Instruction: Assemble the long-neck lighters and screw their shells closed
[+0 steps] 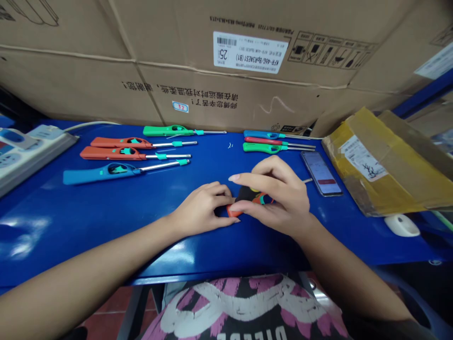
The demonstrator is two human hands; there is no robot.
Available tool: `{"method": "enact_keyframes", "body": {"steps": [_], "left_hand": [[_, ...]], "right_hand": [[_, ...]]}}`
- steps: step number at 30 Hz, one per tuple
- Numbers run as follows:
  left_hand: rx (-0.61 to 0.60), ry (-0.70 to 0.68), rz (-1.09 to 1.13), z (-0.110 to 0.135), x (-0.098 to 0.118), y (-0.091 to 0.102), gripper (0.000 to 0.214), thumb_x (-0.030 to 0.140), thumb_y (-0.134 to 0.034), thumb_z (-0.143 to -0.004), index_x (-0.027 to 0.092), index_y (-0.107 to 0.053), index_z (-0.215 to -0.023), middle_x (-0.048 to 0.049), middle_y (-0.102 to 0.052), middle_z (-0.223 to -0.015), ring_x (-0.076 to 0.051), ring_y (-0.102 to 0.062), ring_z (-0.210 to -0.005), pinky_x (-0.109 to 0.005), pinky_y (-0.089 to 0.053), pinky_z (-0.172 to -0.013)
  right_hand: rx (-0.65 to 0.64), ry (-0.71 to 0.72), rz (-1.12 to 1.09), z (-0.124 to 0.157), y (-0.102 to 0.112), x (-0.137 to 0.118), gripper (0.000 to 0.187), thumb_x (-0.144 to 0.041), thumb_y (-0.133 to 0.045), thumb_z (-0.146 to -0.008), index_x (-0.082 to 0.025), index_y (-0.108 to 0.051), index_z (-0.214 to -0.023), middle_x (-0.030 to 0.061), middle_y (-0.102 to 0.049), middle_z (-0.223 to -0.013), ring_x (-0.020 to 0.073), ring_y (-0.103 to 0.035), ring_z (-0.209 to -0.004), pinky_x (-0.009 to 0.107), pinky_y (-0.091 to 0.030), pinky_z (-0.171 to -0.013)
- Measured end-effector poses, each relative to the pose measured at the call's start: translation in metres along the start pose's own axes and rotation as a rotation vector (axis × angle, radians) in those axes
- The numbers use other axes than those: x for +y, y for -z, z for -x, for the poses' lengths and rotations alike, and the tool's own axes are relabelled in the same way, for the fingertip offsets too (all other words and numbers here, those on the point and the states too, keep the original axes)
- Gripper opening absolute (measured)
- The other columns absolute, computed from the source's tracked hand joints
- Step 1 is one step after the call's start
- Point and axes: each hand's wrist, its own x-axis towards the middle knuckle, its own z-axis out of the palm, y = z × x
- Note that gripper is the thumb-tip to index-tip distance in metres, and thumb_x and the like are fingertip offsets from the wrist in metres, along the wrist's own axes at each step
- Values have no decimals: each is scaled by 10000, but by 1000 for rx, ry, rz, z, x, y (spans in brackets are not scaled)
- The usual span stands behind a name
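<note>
My left hand (205,210) is closed on the butt end of an orange long-neck lighter (233,211) lying on the table in front of me. Over the same lighter, my right hand (279,196) pinches a short black-and-yellow hand tool (245,193) between thumb and fingers. The tool's working end is hidden near the left fingertips. Part of the lighter's teal trigger shows under the right hand, and its metal tip sticks out beyond the knuckles.
On the left lie a green lighter (166,131), two orange ones (102,153) and a blue one (85,176). Three more lighters (260,148) lie back right, near a phone (322,174), an open taped carton (396,165) and a white mouse-like object (402,225). A power strip (21,158) sits left.
</note>
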Motion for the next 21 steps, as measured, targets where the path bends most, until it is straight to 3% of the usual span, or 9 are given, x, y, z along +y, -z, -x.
{"method": "enact_keyframes", "body": {"steps": [4,6,9,11,15,19,21], "left_hand": [[4,-5,-13,0,0,0,258,415,-730,-882,190,-757,-1005,-92,-719,-1066,-281,-657,-1041,-448,-527,-927],[-2,-5,-14,0,0,1,259,410,-724,-886,187,-754,-1015,-96,-717,-1079,-282,-658,-1033,-448,-530,-916],[-14,-2,-7,0,1,1,263,390,-704,-902,188,-739,-1067,-85,-715,-1060,-248,-666,-983,-399,-547,-877],[-15,0,-3,0,1,1,267,388,-703,-903,188,-733,-1078,-78,-716,-1036,-240,-669,-974,-390,-547,-885],[-5,1,-7,0,2,1,264,399,-716,-890,183,-734,-1040,-93,-713,-1079,-271,-663,-1030,-429,-536,-922],[-19,0,-12,1,1,0,269,381,-695,-909,185,-724,-1090,-79,-720,-1050,-261,-674,-1000,-400,-553,-868],[-17,1,-19,1,1,0,250,381,-684,-916,184,-732,-1062,-75,-722,-1029,-255,-677,-970,-395,-556,-848]], "right_hand": [[-140,-60,-214,-1,0,-1,426,-206,-483,-1017,-178,-553,-1437,142,-635,-1266,246,-622,-1142,447,-547,-946],[-101,-47,-291,-1,-1,-2,455,-161,-532,-994,-209,-550,-1446,103,-680,-1149,221,-650,-1058,409,-560,-910],[15,-49,-178,-2,-4,-4,442,-237,-766,-872,-290,-678,-1302,32,-606,-883,182,-608,-825,308,-560,-710],[-19,-58,-120,-3,-2,-6,406,-274,-766,-872,-276,-697,-1272,55,-599,-931,198,-602,-870,314,-563,-730],[-160,-60,-270,-4,1,-9,387,-149,-489,-1003,-175,-611,-1370,128,-641,-1250,233,-622,-1148,404,-546,-960],[-16,-30,-155,-4,-1,-6,299,-217,-708,-916,-216,-707,-1215,43,-622,-911,163,-616,-829,282,-570,-720],[-35,-20,-75,-3,1,-5,330,-288,-732,-901,-195,-710,-1217,51,-582,-902,180,-595,-848,300,-571,-737]]}}
